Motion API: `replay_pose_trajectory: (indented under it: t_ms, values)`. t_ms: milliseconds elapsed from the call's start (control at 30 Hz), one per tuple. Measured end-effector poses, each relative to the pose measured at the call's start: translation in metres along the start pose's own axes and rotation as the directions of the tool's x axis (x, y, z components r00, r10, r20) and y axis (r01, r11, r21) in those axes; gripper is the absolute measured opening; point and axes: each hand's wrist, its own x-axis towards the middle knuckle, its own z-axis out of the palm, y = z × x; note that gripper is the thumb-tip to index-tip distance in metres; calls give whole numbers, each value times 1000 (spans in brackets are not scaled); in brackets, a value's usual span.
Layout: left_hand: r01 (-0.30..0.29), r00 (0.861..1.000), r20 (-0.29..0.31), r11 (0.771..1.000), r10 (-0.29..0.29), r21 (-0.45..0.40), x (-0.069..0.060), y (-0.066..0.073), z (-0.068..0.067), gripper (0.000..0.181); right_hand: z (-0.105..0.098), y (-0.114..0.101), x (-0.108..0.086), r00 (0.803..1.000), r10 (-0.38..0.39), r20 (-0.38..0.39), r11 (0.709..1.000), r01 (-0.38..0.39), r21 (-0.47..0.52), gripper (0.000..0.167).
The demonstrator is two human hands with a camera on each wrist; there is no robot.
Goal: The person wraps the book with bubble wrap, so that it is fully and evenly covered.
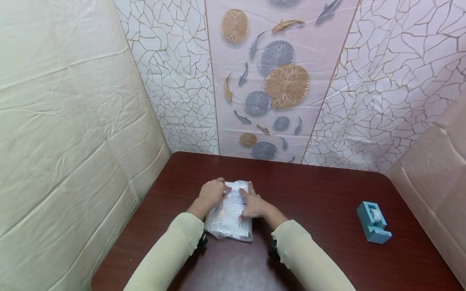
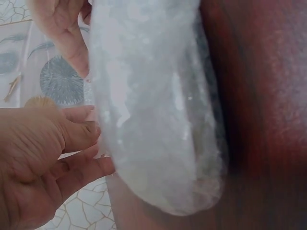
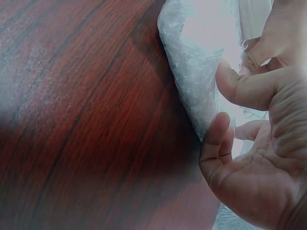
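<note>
A flat package in clear bubble wrap (image 1: 228, 222) lies on the table, its plastic shiny and wrinkled; something white and flat shows through. My left hand (image 1: 212, 193) grips its upper left side, and in the left wrist view the thumb and fingers of that left hand (image 2: 43, 153) close on the edge of the wrap (image 2: 148, 100). On the opposite side my right hand (image 1: 255, 205) holds the package, thumb over the top. From the right wrist, the right hand (image 3: 264, 158) shows bent fingers at the wrap's edge (image 3: 192, 72). What exactly is inside is blurred by the plastic.
A light blue tape dispenser (image 1: 373, 223) with a roll of clear tape stands on the right side of the dark reddish-brown table (image 1: 309, 194). Behind the table hangs a patterned cloth (image 1: 262, 81) with fish and round shapes; pale cloth (image 1: 73, 121) covers the left side.
</note>
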Motion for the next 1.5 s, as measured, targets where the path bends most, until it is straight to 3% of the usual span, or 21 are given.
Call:
replay_pose_trajectory:
  t_ms: [267,567,700,1133,1267,1500]
  values:
    - [-34,999,20,999,34,-4,1,-3,-1,34,3,1,0,1000,29,4,1000,-29,-11,119]
    - [30,999,40,1000,-30,-3,0,0,0,36,3,2,2,1000,10,-6,1000,-10,-1,121]
    - [32,998,52,999,-31,-17,-1,0,0,35,3,3,2,1000,-7,-11,1000,6,-9,120]
    - [-57,990,114,976,83,-210,0,-12,3,32,3,2,-1,999,-41,-14,998,42,43,119]
    - [-89,986,119,972,117,-218,2,-16,5,36,3,2,-3,999,-33,-11,999,33,22,120]
    - [-156,981,82,967,175,-199,5,-20,7,61,4,7,3,999,-28,-21,1000,28,12,121]
